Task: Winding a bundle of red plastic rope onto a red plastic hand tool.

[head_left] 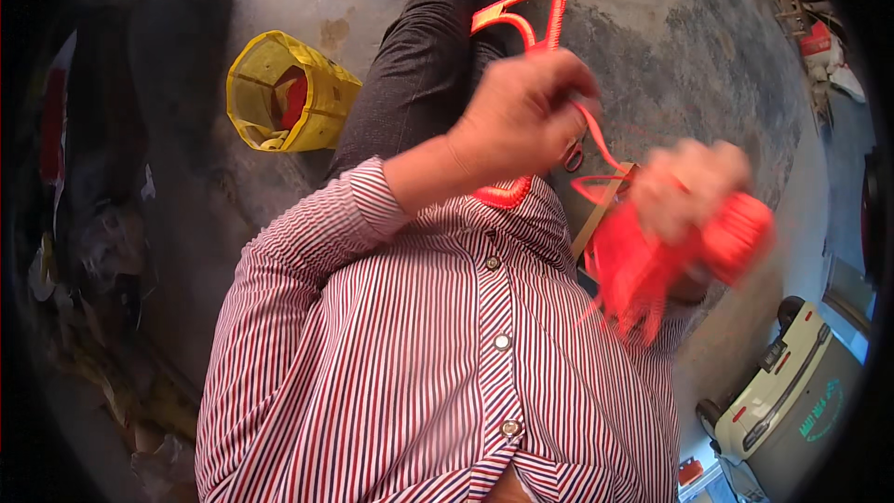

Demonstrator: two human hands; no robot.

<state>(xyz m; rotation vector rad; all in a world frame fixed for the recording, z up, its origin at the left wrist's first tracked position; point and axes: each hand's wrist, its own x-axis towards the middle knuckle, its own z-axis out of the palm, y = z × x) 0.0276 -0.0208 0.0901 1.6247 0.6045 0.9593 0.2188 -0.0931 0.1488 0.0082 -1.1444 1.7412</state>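
Observation:
My left hand (526, 116) is closed in a pinch on a thin red strip (601, 135), which runs from its fingers toward my right side. Behind that hand, across my lap, lies a flat frame (559, 14) whose edges are wrapped in red-orange strip; the hand hides its middle. My right hand (687, 186) is blurred by motion and looks closed around a thick bundle of red strip (736, 240), with loose ends hanging below. Its separate fingers do not show. Between the hands are dark-handled scissors (574, 156) and a tan flat bar (598, 216).
A yellow bin (326, 98) with something red inside stands left of my leg. Dark clutter (102, 251) fills the left side. A cream and grey wheeled case (778, 391) is at lower right. Piled goods (819, 51) line the far right.

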